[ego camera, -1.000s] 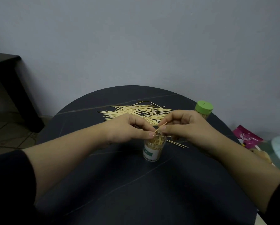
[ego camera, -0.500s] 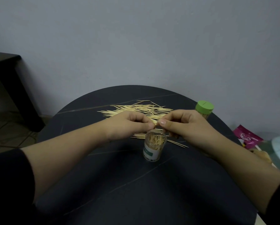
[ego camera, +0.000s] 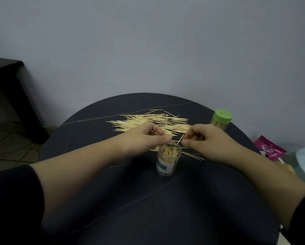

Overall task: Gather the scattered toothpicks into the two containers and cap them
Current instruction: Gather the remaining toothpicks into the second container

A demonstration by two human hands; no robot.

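I am counting two containers on the round black tabletop [ego camera: 130,200]. One is an uncapped clear plastic jar with a white and green label [ego camera: 168,159], and it is standing upright near the middle of the table, between my two hands. The other is a clear jar closed with a green lid [ego camera: 221,119]. It is standing upright too, well apart from the first, at the far right edge.

The pale wooden toothpicks lying loose in a heap [ego camera: 148,121] are too many for me to count. They are spreading over the far half of the table behind my hands, thin and pointed, most of them lying flat with their long axis running left to right. A few stray toothpicks [ego camera: 192,155] are lying just right of the open jar, slanting toward me. Inside that jar a bundle is standing on end, tips up.

My right hand [ego camera: 203,140] is pinching a single toothpick [ego camera: 181,138] between thumb and forefinger. It is slanting, with its lower end pointing down-left toward the jar's mouth. My left hand [ego camera: 144,138] is hovering over the jar's left rim with fingers curled and thumb against forefinger; I cannot tell whether it is holding anything. The two hands are apart, with the jar's mouth showing in the gap.

A pink packet [ego camera: 268,149] is lying off the table at right.
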